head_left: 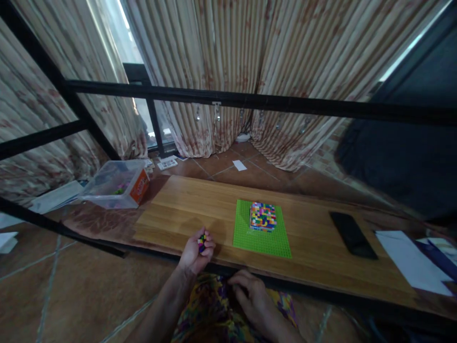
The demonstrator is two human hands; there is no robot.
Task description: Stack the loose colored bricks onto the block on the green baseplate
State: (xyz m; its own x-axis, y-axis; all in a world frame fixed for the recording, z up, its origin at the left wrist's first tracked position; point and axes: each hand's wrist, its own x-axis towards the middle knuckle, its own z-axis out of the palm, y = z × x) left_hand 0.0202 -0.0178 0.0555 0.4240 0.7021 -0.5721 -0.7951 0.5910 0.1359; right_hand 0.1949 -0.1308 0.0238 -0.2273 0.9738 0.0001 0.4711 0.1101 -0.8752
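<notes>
My left hand (197, 248) is palm up at the table's front edge, its fingers curled round a small heap of coloured toy building bricks (202, 243). To its right lies a green studded baseplate (262, 245), flat on the wooden tabletop. A square block built of many multicoloured bricks (263, 216) stands on the plate's far half. My right hand (250, 293) is below the table edge, over my patterned clothing. Its fingers are loosely bent, with a gap between thumb and forefinger; no brick shows there.
A clear plastic box (117, 183) with an orange label and some bricks inside sits left of the wooden board (185, 200). At the right lie a black phone-like slab (352, 235) and white paper (410, 259). A black metal bar (228, 97) crosses beyond the table, before curtains.
</notes>
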